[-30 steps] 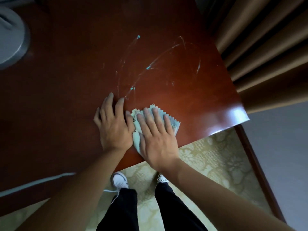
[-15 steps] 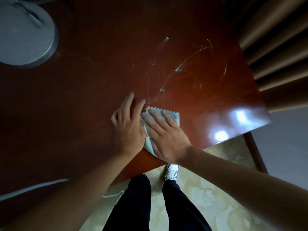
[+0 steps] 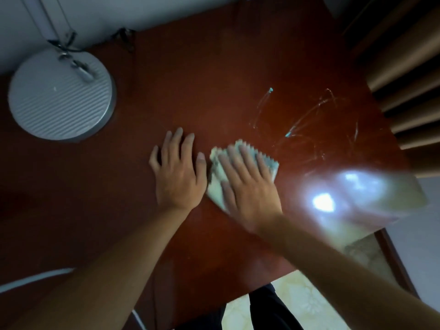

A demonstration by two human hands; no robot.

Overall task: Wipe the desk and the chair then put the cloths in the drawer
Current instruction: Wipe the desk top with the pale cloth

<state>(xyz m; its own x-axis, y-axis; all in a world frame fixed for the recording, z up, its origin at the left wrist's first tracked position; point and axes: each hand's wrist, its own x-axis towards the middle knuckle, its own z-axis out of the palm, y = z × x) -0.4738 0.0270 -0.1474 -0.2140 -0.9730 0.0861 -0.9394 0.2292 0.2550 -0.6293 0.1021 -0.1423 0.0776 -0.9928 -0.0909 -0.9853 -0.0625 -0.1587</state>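
Both hands have slid farther in from the near edge of the desk (image 3: 214, 79) over the last second, away from my legs, and the cloth (image 3: 245, 167) has come with them. My right hand (image 3: 247, 184) lies flat on the cloth, fingers straight and spread, pressing it to the wood, not gripping; it is blurred, so I judge it mid-stroke. My left hand (image 3: 177, 172) rests flat on bare wood just beside the cloth, fingers straight, holding nothing. The pale smears (image 3: 309, 120) beyond the cloth, toward the far right corner, look unwiped; I judge the desk pass unfinished, with chair and drawer yet to come. Surface: dark red, glossy, strong glare near the right corner. A round grey ribbed base (image 3: 62, 96) stands far left. Brown curtains (image 3: 404, 67) hang at right; patterned floor below.
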